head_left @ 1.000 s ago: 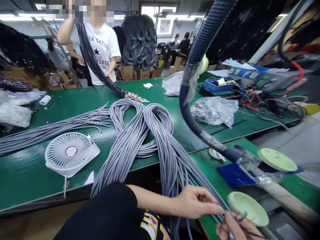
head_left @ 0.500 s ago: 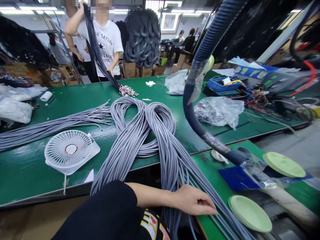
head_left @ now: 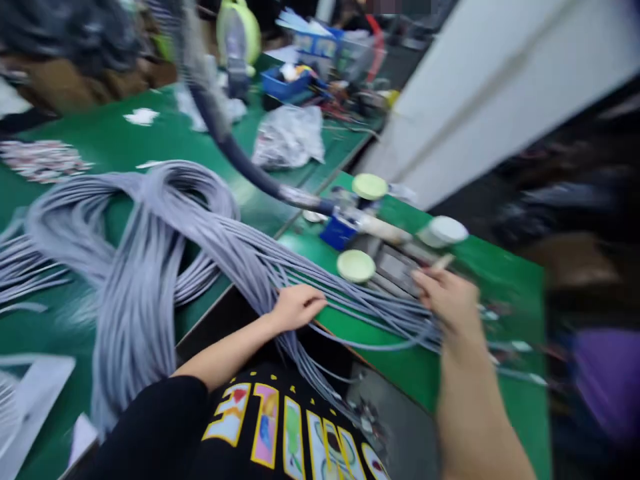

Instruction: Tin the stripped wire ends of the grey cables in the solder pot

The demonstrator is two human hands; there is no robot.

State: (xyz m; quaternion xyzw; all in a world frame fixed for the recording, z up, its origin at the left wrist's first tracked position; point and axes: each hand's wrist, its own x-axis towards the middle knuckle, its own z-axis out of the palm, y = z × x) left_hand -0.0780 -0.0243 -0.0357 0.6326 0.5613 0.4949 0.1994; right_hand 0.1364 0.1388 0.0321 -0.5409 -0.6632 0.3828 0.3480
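A thick bundle of grey cables [head_left: 240,257] loops over the green table and runs right onto a smaller green worktop. Over the bundle's near side lies my left hand [head_left: 299,308], its fingers curled together. Whether a cable is inside them is hidden. Farther right, my right hand [head_left: 447,293] is closed, with a short pale stick [head_left: 443,261] showing at its fingers; blur hides the stick's kind. That hand is above the cables' right-hand stretch, beside a grey metal device [head_left: 395,265]. Several cable ends hang below my left hand.
Pale green round lids [head_left: 356,266] and a white tub [head_left: 445,231] stand around the device. A dark flexible hose [head_left: 245,163] arches down to it. Plastic bags [head_left: 290,137] and a blue tray [head_left: 285,83] lie behind. A white fan [head_left: 30,407] is at lower left.
My view has swung right and down. My right hand has come into view at the worktop. My left hand still lies at the cable bundle.
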